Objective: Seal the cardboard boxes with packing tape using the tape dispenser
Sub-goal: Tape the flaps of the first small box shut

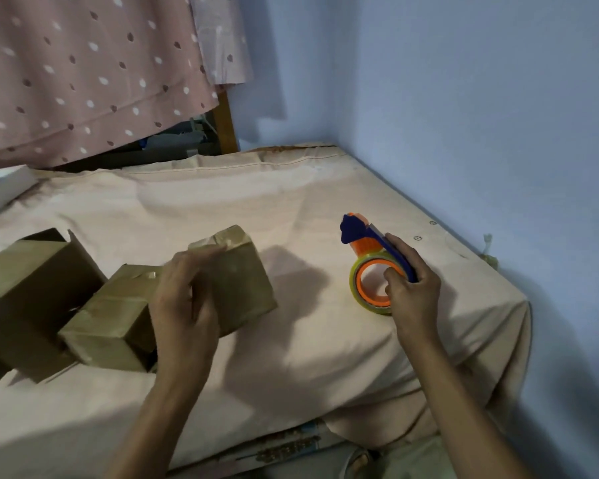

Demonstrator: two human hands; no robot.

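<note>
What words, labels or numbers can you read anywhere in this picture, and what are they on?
No text reads clearly.
Printed sheet under the bed cloth's near edge: marks too blurred to read.
Cardboard boxes, tape dispenser: no lettering visible.
Small round marks on the cloth: not readable.

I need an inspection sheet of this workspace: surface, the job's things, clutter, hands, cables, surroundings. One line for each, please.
Surface: bed sheet, pinkish, wrinkled, covering the mattress to its right corner.
Job's things: three cardboard boxes at left: big box, middle box, taped box; tape dispenser, blue and orange, with a clear roll, to the right.
Clutter: white box at the far left edge.
Hands: left hand on the taped box, exact grip unclear; right hand grips the tape dispenser.
Cables: nothing seen.
Surroundings: blue wall at right; spotted curtain behind; wooden post beside it.
</note>
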